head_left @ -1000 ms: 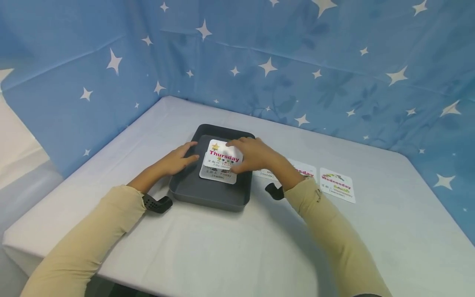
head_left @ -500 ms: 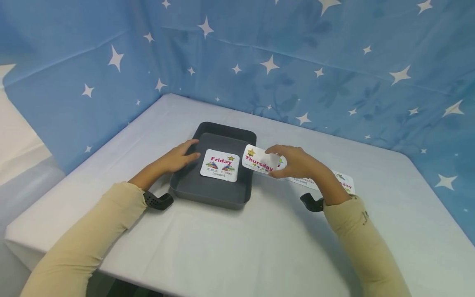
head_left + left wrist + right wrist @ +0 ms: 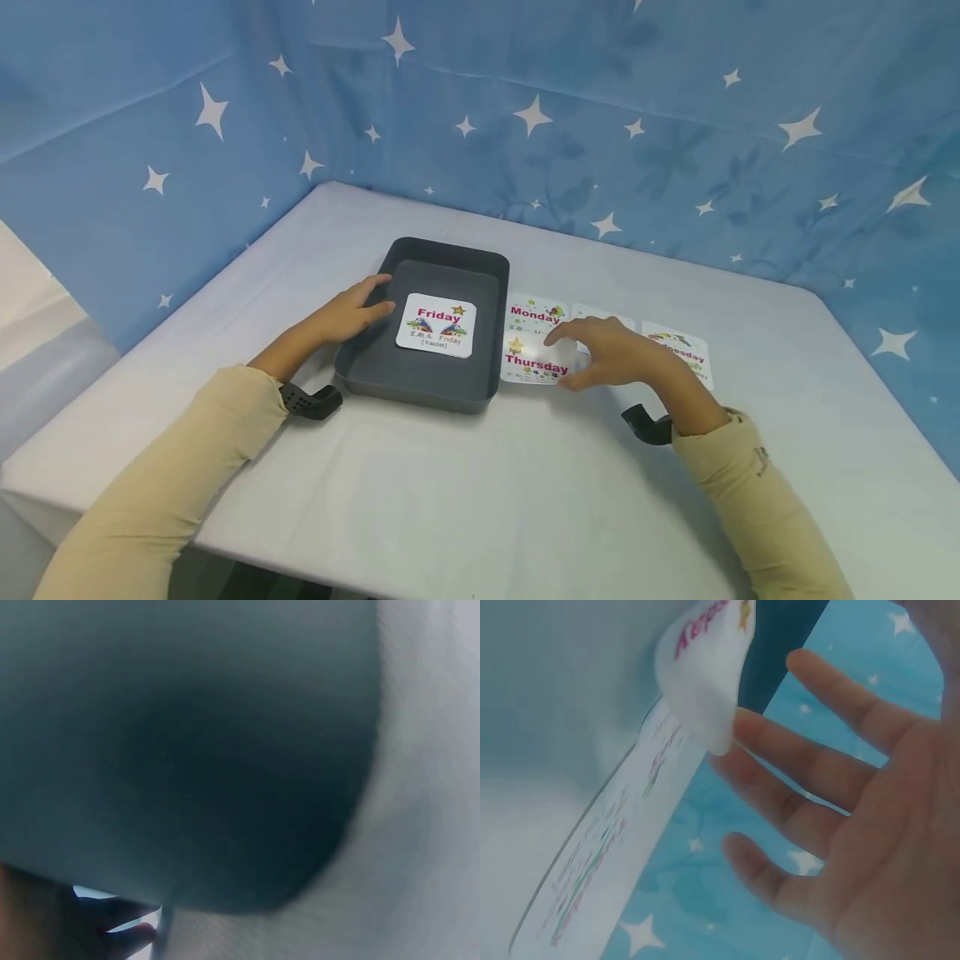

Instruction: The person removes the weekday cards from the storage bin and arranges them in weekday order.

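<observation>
Under the fingers of the left hand (image 3: 341, 318) and the right hand (image 3: 618, 348) spreads a white-covered table (image 3: 420, 500). Next in size, at the left fingertips, is a dark grey tray (image 3: 412, 398); those fingers are spread from the thumb over its side rim, but whether they grip, I cannot tell. The right thumb and fingertips pinch the Thursday card (image 3: 528, 367) by its right part. It is tilted, just nearer to the person than the Monday card (image 3: 534, 310). I judge the step in hand as laying Thursday into a second row; the next move would call for lowering it flat, then loosening the pinch. Left of the right fingers, inside the tray, lies the Friday card (image 3: 437, 325). Right of them, the Wednesday card (image 3: 678, 350) shows "dnesday", its beginning covered. Smallest is the print: pink day names, and below "Friday" Chinese characters and a bracketed pronunciation. No brand can be read.
</observation>
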A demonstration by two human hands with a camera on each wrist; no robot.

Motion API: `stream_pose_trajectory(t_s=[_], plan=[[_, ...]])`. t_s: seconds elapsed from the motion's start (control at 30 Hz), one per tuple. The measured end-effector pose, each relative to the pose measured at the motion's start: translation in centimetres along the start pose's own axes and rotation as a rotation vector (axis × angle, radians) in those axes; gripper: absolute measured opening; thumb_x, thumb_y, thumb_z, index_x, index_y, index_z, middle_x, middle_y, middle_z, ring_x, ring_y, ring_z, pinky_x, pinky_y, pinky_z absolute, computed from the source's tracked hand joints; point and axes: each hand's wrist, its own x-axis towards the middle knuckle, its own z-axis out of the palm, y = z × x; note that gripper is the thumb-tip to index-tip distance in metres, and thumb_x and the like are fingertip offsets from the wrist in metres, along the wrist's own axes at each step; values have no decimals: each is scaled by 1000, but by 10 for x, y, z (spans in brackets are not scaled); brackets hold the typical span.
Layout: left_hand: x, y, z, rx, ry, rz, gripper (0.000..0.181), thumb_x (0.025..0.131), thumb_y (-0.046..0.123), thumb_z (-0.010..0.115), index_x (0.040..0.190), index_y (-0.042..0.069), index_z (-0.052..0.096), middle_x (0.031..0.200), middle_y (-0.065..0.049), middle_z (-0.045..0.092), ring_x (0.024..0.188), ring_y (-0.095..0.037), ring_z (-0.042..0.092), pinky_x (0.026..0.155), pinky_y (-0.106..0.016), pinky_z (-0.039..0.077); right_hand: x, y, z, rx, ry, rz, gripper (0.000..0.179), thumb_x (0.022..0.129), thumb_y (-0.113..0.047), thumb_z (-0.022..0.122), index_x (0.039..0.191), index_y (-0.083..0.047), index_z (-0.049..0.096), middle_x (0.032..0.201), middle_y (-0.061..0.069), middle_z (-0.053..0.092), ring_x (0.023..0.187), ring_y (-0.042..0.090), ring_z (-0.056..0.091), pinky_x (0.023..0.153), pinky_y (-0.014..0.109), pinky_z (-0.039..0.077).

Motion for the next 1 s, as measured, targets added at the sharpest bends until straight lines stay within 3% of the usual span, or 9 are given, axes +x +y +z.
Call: stream_pose_trajectory(t_s=[0.13, 0.33, 0.7, 1.0], plan=[[2, -1, -1, -1, 10, 8, 62, 97, 34, 38, 146, 6, 12, 149, -25, 16, 127, -43, 36, 107, -56, 23, 1, -8, 2, -21, -21, -32, 47, 74, -31, 70, 117, -16, 58, 121, 3, 58, 111, 23, 51, 92, 46, 40], [3, -1, 0, -6, 0, 15, 62, 97, 32, 38, 146, 4, 13, 150, -24, 13, 138, -42, 13, 110, -56, 16, 0, -12, 8, -40, -59, -3, 44, 74, -35, 70, 113, -16, 61, 119, 2, 60, 109, 22, 52, 95, 45, 40], [1, -4, 2, 1, 12, 22, 62, 97, 32, 38, 146, 4, 13, 149, -26, 13, 137, -42, 13, 109, -57, 17, 4, -24, 21, -116, -121, 76, 57, 69, -46, 73, 116, -18, 59, 127, 6, 53, 115, 28, 48, 98, 53, 36], [1, -2, 1, 2, 6, 18, 62, 97, 32, 39, 146, 4, 13, 149, -26, 14, 137, -42, 16, 108, -56, 19, 2, -31, 22, -81, -162, 140, 59, 70, -43, 75, 118, -16, 55, 128, 6, 50, 112, 25, 48, 95, 44, 42]])
